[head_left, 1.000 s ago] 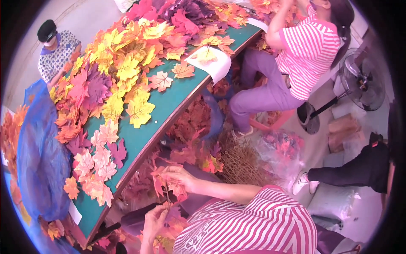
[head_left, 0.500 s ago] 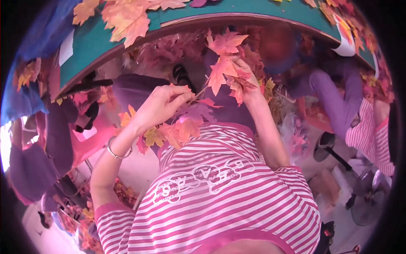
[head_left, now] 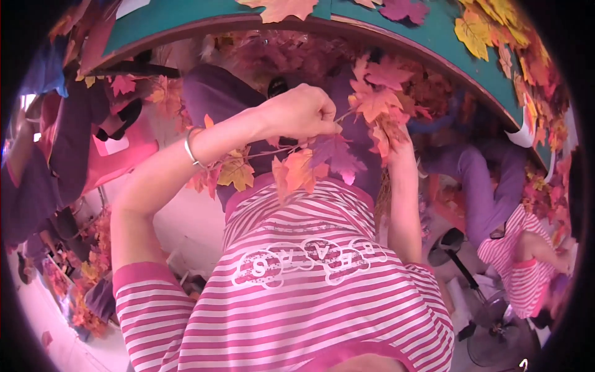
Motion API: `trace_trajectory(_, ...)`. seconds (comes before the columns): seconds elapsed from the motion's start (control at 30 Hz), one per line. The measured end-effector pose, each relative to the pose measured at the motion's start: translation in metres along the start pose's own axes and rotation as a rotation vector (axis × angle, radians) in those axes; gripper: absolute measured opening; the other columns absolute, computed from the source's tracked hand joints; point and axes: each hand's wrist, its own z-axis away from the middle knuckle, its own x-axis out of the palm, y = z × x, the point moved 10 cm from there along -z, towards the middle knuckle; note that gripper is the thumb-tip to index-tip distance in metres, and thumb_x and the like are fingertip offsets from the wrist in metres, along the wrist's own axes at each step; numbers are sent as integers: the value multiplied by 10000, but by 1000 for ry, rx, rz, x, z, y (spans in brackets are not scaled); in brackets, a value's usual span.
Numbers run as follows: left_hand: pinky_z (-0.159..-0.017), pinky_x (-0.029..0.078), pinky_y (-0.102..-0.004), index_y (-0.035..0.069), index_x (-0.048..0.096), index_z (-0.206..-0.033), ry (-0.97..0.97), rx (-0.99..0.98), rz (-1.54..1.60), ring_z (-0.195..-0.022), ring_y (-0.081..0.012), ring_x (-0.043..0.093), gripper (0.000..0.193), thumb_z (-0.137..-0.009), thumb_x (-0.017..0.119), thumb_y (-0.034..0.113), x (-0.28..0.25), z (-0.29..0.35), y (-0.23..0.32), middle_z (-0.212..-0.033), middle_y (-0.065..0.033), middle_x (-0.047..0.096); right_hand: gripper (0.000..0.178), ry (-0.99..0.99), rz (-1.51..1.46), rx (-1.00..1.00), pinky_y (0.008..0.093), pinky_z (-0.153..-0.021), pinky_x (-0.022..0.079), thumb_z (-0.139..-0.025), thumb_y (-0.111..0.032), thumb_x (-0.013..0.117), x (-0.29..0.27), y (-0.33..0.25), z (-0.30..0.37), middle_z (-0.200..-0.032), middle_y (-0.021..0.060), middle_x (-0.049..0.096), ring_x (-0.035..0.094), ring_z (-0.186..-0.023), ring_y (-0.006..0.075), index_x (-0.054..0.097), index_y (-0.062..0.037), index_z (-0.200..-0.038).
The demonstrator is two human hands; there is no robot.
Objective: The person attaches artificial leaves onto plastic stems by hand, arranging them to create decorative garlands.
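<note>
An artificial maple-leaf garland (head_left: 304, 170) with orange, yellow and purple leaves hangs in front of my striped shirt, over my lap. My left hand (head_left: 305, 113), with a silver bangle on its wrist, is closed with fingertips pinched on the garland's thin stem. To its right, my right hand (head_left: 398, 146) is closed around a bunch of orange-red maple leaves (head_left: 375, 102). Those leaves cover most of its fingers. Between the two hands a short piece of stem shows. One purple leaf (head_left: 338, 158) dangles just below my left hand.
A green-topped table (head_left: 427, 43) curves across the far side, with loose yellow leaves (head_left: 474, 31) on it. A pile of reddish leaves (head_left: 279, 53) lies beneath. Another person in a striped shirt (head_left: 527, 260) sits at the right. A pink stool (head_left: 127, 161) stands at left.
My left hand has moved right along the garland, closer to my right hand, which has shifted slightly right and down. The purple leaf now hangs farther right. The view has shifted too.
</note>
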Motion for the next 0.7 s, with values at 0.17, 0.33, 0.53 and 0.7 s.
trace_trajectory(0.17,-480,476,-291,2,580,-659,107,-19,9,-491,-131,642,426,-981,680,262,-18,-15,-14,-562,-65,623,257,20,666,-464,182,-746,486,-933,38,667,41,-67,64,-992,10,677,600,-870,47,685,21,-1189)
trace_trajectory(0.33,-502,498,-304,-3,581,-651,142,58,6,-500,-148,650,399,-955,686,232,-22,-20,-7,-554,-72,630,426,-471,810,-219,176,-611,437,-878,95,681,119,-44,118,-901,9,643,560,-727,17,660,8,-1295)
trace_trajectory(0.53,-547,545,-322,-18,569,-637,165,45,49,-544,-175,684,379,-932,685,190,-21,-25,-4,-593,-113,664,431,-505,1319,-128,291,-628,513,-916,-98,704,103,13,93,-782,134,685,625,-637,152,619,58,-1308)
trace_trajectory(0.7,-714,585,-395,-5,698,-721,157,20,-4,-725,-300,741,225,-806,710,203,-15,-34,-15,-700,-184,709,343,-456,1263,-218,341,-660,525,-943,-208,689,104,20,91,-731,183,678,661,-648,225,701,83,-1124)
